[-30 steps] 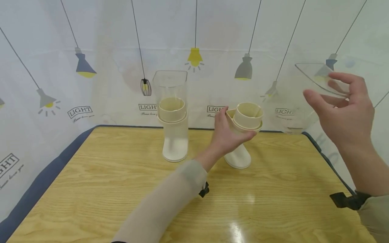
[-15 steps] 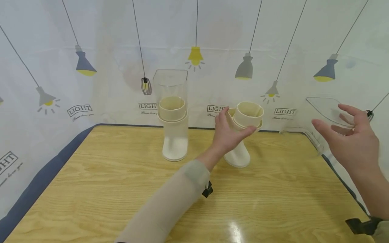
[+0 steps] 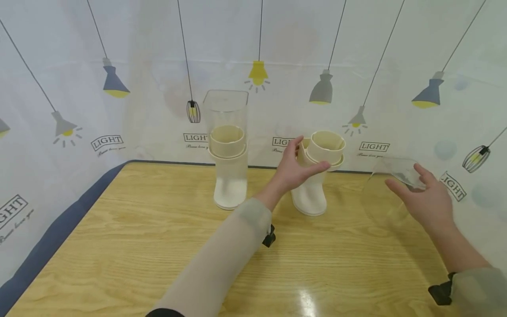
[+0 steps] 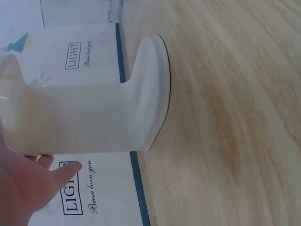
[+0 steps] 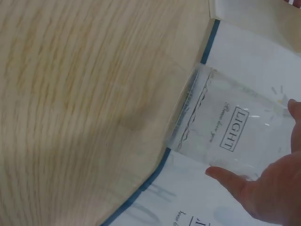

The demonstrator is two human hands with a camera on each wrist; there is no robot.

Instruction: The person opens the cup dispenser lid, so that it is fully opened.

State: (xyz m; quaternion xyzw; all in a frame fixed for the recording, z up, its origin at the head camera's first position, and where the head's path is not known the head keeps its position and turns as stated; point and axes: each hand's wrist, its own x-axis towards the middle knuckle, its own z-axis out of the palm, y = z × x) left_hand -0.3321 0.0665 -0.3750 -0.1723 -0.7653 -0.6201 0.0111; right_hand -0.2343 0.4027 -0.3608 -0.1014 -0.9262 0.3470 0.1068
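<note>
A cream plastic stand [image 3: 310, 196] with a round collar on top and a rounded foot stands upright at the back of the table. My left hand [image 3: 294, 169] grips it just below the collar, fingers behind and thumb in front. In the left wrist view the stand [image 4: 89, 117] appears sideways, its foot on the wood. Off to the right, my right hand [image 3: 429, 202] holds a clear plastic container [image 3: 380, 189] by its upper part. The right wrist view has this see-through container [image 5: 225, 117] with its base close over the table's back edge.
Left of the gripped stand is a matching cream stand [image 3: 229, 187] with a clear container [image 3: 225, 105] fitted on top. Both stand on a wooden table [image 3: 158, 229] with a dark blue edge. A white cloth [image 3: 158, 44] printed with lamps hangs behind it.
My right hand first lowers with the clear container, then moves left and down toward the table's back right corner. The left hand stays on the cream stand, which leans less now.
</note>
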